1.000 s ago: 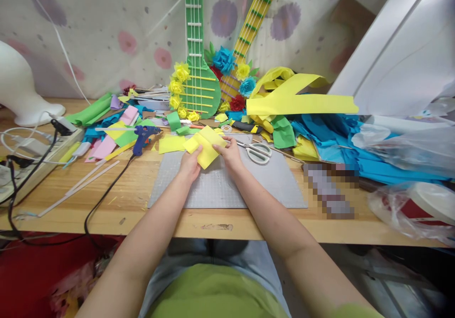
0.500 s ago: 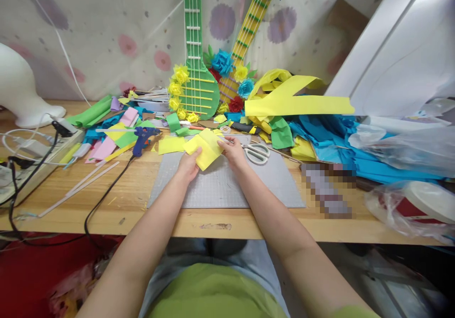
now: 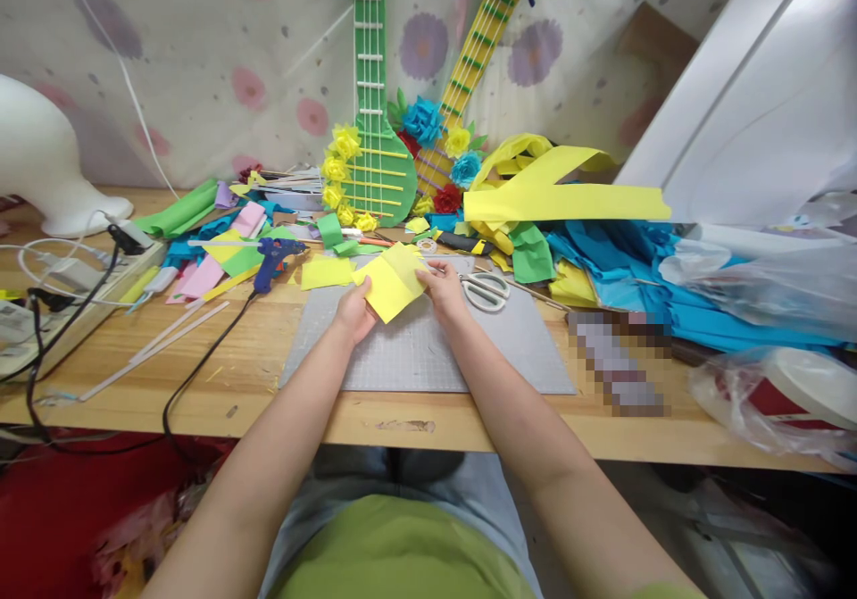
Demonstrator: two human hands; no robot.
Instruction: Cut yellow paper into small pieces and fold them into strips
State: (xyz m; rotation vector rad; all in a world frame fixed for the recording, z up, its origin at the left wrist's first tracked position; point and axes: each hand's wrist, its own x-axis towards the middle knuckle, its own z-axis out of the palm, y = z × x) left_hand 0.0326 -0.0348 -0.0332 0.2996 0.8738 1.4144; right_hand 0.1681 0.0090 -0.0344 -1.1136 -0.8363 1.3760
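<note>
Both my hands hold yellow paper [image 3: 394, 285] above the grey cutting mat [image 3: 402, 358]. My left hand [image 3: 356, 311] pinches its left edge, thumb on top. At the right corner, the fingers of my right hand [image 3: 443, 288] are closed on the same paper. Another flat yellow piece [image 3: 326, 272] lies left of it, at the mat's back edge. Scissors with white handles [image 3: 486, 292] rest just right of my right hand; their blades are partly hidden.
A blue glue gun [image 3: 271, 264] with a black cord stands at the left, near a power strip [image 3: 87, 300]. Behind are a green paper guitar [image 3: 378, 175], a yellow one [image 3: 469, 54] and crepe paper [image 3: 616, 269]. A plastic-wrapped tub [image 3: 790, 394] is at the right.
The view has shifted slightly. The yellow paper in my hands is turned a little and shows more of its face; both hands keep their grip.
</note>
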